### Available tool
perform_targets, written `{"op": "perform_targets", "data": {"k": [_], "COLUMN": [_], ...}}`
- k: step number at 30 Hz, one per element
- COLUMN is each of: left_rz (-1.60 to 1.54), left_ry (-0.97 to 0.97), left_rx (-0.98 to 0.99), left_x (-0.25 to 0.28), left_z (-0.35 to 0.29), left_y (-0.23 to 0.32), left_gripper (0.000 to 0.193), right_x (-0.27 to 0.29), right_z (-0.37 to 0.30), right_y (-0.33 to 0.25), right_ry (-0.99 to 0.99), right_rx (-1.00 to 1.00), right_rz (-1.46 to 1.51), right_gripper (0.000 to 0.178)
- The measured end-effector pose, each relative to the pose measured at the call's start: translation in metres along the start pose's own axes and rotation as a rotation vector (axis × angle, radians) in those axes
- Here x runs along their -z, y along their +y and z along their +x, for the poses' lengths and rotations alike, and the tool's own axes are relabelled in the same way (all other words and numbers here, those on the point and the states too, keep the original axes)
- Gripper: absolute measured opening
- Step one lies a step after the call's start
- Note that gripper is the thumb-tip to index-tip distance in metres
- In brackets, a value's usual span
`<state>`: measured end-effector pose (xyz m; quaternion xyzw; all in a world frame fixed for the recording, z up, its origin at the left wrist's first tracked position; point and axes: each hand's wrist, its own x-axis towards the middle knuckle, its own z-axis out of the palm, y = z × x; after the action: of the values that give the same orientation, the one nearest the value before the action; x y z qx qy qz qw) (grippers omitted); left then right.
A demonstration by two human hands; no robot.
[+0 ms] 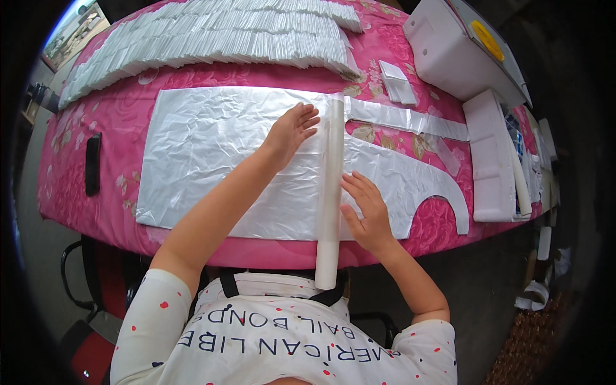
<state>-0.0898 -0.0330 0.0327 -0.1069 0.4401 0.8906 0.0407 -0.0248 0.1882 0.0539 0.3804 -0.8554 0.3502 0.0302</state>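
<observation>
A thin, shiny whitish plastic apron (231, 160) lies spread over the table, its straps and curved cut-outs toward the right. Across it, running from far to near, rests a long pale roll (328, 186) that looks wrapped in clear film; its near end sticks out past the table edge. My left hand (294, 133) is just left of the roll's far half, fingers stretched out and holding nothing. To the right of the roll is my right hand (367, 215), its fingers apart and their tips close to the roll; whether they touch it I cannot tell.
Rows of folded white plastic packets (218, 42) cover the table's far side. One folded packet (398, 82) lies apart at far right. White foam boxes (491, 154) stand along the right edge. A black bar-shaped object (93, 164) sits at left on the pink flowered tablecloth (61, 167).
</observation>
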Motion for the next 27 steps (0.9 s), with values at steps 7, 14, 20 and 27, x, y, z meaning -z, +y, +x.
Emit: {"op": "perform_targets", "data": {"k": [7, 14, 20, 27], "left_rz": [-0.264, 0.157, 0.413, 0.593], "left_ry": [0.116, 0.066, 0.2, 0.497], "left_rx": [0.38, 0.067, -0.072, -0.103], "left_x": [-0.009, 0.007, 0.09, 0.17], "left_z": [0.026, -0.011, -0.086, -0.208], "left_y": [0.004, 0.028, 0.086, 0.094], "left_gripper": [0.059, 0.041, 0.04, 0.03], "right_x": [0.013, -0.018, -0.115, -0.124], "right_z": [-0.013, 0.012, 0.08, 0.121], "right_y": [0.024, 0.018, -0.082, -0.097], "right_ry": [-0.275, -0.348, -0.499, -0.31], "right_rx": [0.161, 0.318, 0.568, 0.573], "right_rz": [-0.154, -0.252, 0.199, 0.352], "right_gripper": [0.051, 0.061, 0.062, 0.04]}}
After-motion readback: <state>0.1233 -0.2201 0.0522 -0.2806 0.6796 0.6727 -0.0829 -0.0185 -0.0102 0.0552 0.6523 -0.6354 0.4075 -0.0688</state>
